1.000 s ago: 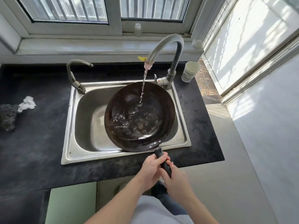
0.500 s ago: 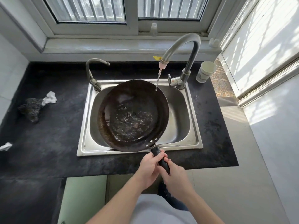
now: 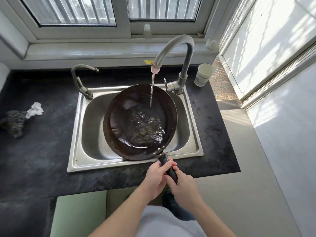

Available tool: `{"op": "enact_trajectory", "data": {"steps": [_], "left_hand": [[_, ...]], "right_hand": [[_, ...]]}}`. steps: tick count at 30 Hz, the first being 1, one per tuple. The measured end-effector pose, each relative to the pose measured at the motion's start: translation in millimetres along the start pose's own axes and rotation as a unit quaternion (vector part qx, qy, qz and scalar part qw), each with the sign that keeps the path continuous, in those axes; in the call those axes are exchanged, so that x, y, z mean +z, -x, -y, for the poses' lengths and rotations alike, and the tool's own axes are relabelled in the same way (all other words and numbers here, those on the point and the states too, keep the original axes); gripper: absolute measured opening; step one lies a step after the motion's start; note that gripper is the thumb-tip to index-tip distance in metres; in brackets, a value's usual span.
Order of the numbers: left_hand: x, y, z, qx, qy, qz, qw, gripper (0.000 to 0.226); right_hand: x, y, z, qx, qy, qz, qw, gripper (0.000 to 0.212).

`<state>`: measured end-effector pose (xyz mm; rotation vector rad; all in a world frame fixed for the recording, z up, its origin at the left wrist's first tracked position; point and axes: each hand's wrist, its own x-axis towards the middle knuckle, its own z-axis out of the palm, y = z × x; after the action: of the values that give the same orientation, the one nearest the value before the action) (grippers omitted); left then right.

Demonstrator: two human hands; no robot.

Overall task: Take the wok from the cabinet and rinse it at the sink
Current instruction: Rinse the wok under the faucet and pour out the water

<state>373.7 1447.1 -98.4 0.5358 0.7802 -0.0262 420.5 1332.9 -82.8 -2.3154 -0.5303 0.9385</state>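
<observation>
A dark round wok hangs over the steel sink, with water pooled and rippling in its bottom. A thin stream from the tall curved tap falls onto the wok's far inner wall. The wok's black handle points toward me over the sink's front rim. My left hand is wrapped around the handle from the left, and my right hand grips it just behind, from the right.
A second, smaller tap stands at the sink's back left corner. A paper cup sits on the black counter right of the tall tap. A steel scourer and crumpled tissue lie far left. Windows rise behind.
The wok swung left in the sink, then back right under the stream. The water inside sloshed from side to side. Both hands kept their grip on the handle.
</observation>
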Motion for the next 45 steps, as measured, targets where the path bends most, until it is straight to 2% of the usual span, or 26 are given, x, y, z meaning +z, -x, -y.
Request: {"op": "enact_trajectory", "data": {"steps": [5, 9, 12, 17, 21, 24, 26, 29, 36, 40, 45], "left_hand": [[-11.6, 7.1, -1.1, 0.017, -0.026, -0.036, 0.999, 0.014], [-15.3, 7.6, 6.2, 0.017, -0.038, -0.045, 0.998, 0.017], [-11.6, 4.1, 8.6, 0.015, -0.052, -0.038, 0.998, 0.017], [1.8, -9.5, 9.8, -0.007, -0.051, -0.041, 0.998, 0.017], [10.0, -20.6, 8.3, -0.01, -0.032, -0.037, 0.999, 0.016], [7.7, -19.8, 2.9, -0.008, -0.049, -0.053, 0.997, 0.023], [3.5, -15.5, -0.5, -0.002, -0.077, -0.063, 0.995, 0.026], [-3.6, -8.2, -1.9, 0.028, -0.116, -0.114, 0.986, 0.019], [-35.3, 19.1, -6.7, 0.067, -0.169, -0.186, 0.966, 0.014], [-45.7, 26.3, -9.2, 0.059, -0.14, -0.192, 0.97, 0.016], [-46.9, 29.6, -11.4, 0.018, -0.011, -0.127, 0.992, 0.012]], "right_hand": [[13.0, 0.5, 1.0, 0.018, -0.03, 0.025, 0.999, 0.038], [16.0, 7.0, -6.0, 0.019, -0.071, 0.042, 0.996, 0.014], [11.6, 8.8, -8.0, 0.023, -0.077, 0.036, 0.996, 0.019], [-1.2, 1.9, -12.1, 0.022, -0.051, 0.017, 0.998, 0.012], [-10.4, -7.8, -14.2, 0.024, -0.026, 0.009, 0.999, 0.031], [-10.2, -12.4, -9.2, 0.028, -0.029, 0.022, 0.999, 0.032], [-7.4, -14.0, -3.0, 0.036, -0.053, 0.04, 0.997, 0.028], [2.6, -12.5, 3.1, 0.056, -0.119, 0.077, 0.988, 0.027], [36.6, 9.1, 29.4, 0.106, -0.305, 0.145, 0.935, 0.024], [51.5, 14.5, 39.3, 0.119, -0.335, 0.139, 0.924, 0.025], [59.1, 18.2, 39.9, 0.105, -0.328, 0.112, 0.932, 0.024]]}}
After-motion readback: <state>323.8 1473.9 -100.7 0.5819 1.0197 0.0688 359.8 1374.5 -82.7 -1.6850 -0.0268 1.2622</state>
